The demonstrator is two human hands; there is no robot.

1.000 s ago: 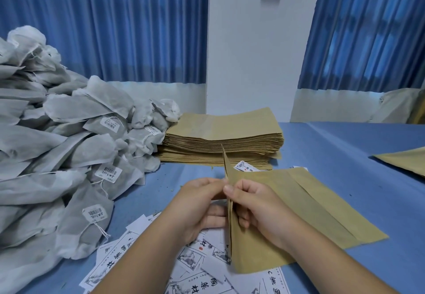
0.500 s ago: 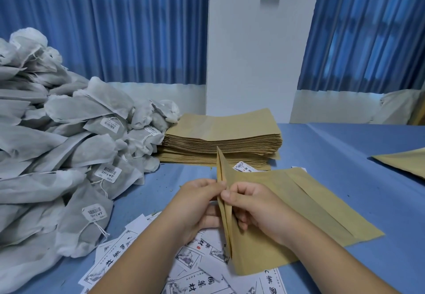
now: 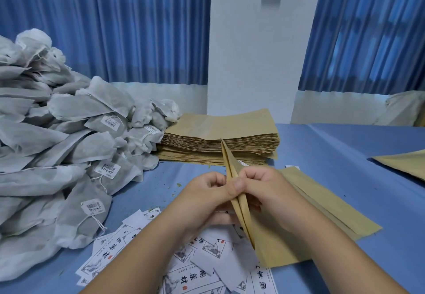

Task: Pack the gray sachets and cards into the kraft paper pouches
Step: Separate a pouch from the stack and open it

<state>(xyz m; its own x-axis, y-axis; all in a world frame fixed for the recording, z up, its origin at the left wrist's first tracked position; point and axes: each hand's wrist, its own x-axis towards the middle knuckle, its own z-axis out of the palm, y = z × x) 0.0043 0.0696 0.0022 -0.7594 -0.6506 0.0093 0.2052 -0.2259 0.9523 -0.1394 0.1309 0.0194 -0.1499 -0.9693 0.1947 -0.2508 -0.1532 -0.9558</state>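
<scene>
Both hands hold one kraft paper pouch [image 3: 239,201] on edge above the table. My left hand [image 3: 207,199] pinches its left wall and my right hand [image 3: 259,192] pinches its right wall, and a narrow gap shows between the two walls at the mouth. Another flat pouch [image 3: 322,208] lies under my right hand. Printed white cards [image 3: 184,268] are scattered on the blue table in front of me. A big heap of gray sachets [image 3: 59,155] with barcode tags fills the left side.
A thick stack of kraft pouches [image 3: 220,141] sits behind my hands, in the middle of the blue table [image 3: 345,155]. One more pouch [image 3: 407,162] lies at the right edge. Blue curtains and a white wall stand behind.
The pouch's mouth has spread slightly apart between my fingers, and its top corner leans a little more to the left. Both hands stay in about the same place.
</scene>
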